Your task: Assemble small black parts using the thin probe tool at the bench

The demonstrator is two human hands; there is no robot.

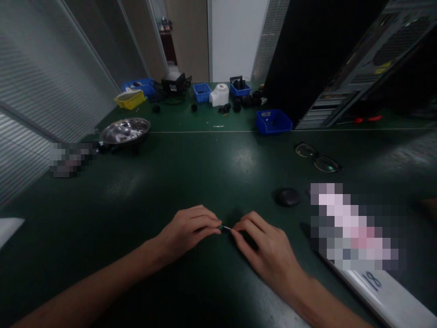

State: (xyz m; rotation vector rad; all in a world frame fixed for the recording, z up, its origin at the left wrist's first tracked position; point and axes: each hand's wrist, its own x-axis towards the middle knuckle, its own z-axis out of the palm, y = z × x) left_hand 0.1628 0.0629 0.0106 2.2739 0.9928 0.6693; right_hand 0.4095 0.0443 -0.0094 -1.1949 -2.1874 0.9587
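My left hand (196,225) pinches the green end of a small, thin silver rod (226,227) between thumb and fingertips. The fingertips of my right hand (261,239) are closed at the rod's other tip. Between the two hands only a short stretch of the rod shows, held low over the green table (191,173). Its kind is too small to make out. A black computer mouse (287,197) lies just beyond my right hand.
Folded-out glasses (317,157) and a blue bin (273,122) are at the right. A metal bowl (125,130) with small pieces sits at the left. Farther back stand a yellow tray (130,99), a white housing (219,95) and small bins. A white slab (392,291) marked 18 lies at right.
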